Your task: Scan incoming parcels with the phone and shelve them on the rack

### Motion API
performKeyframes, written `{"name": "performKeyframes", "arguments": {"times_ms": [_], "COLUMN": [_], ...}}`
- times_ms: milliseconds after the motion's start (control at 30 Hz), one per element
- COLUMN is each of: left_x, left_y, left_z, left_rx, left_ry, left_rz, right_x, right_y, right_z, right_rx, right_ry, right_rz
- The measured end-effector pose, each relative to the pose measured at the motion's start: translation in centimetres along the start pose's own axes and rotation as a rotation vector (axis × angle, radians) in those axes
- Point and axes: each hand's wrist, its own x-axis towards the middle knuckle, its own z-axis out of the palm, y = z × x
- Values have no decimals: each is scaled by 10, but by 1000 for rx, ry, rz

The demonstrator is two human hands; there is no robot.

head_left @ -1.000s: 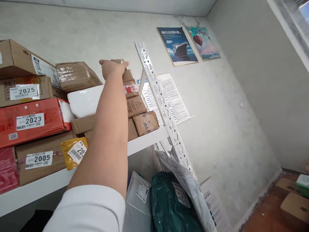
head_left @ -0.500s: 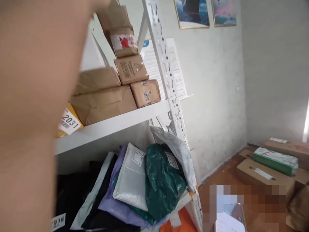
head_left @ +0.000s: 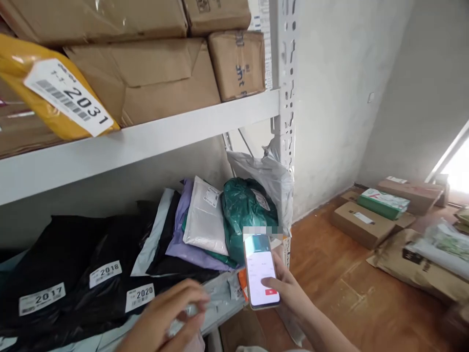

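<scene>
My right hand holds a smartphone upright with its lit screen toward me, thumb resting on the glass. My left hand hangs low in front of the lower shelf with its fingers curled loosely and motion-blurred; nothing clear shows in it. Behind the hands lie soft mailer bags: black ones with labels 2017, 2018 and 2020, a white one, a purple one and a green one.
A white shelf board above carries brown cartons and a yellow bag labelled 2031. A white perforated upright stands at the shelf's right end. Cartons and parcels lie on the wooden floor at the right.
My left arm came down from the top of the parcel stack to the lower shelf. The view dropped downward. My right hand with the phone has come into view.
</scene>
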Motion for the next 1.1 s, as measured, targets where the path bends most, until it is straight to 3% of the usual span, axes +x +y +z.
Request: {"name": "performKeyframes", "arguments": {"times_ms": [133, 233, 333, 600, 900, 1100], "left_x": [14, 28, 32, 24, 20, 22], "left_y": [-63, -90, -104, -124, -145, -142], "left_z": [91, 123, 125, 129, 136, 138], "left_rx": [-455, -935, -1209, -1293, -1432, -1407], "left_ry": [-129, -203, -172, -220, -235, -250], "left_rz": [-287, -376, -381, -463, -509, -494], "right_x": [13, 17, 22, 29, 20, 17], "right_y": [33, 58, 78, 114, 117, 121], "right_z": [28, 40, 43, 38, 19, 19], "right_rx": [-11, -26, -65, -120, -135, -212], "right_ry": [58, 122, 178, 233, 74, 70], "right_rz": [106, 126, 98, 37, 18, -35]}}
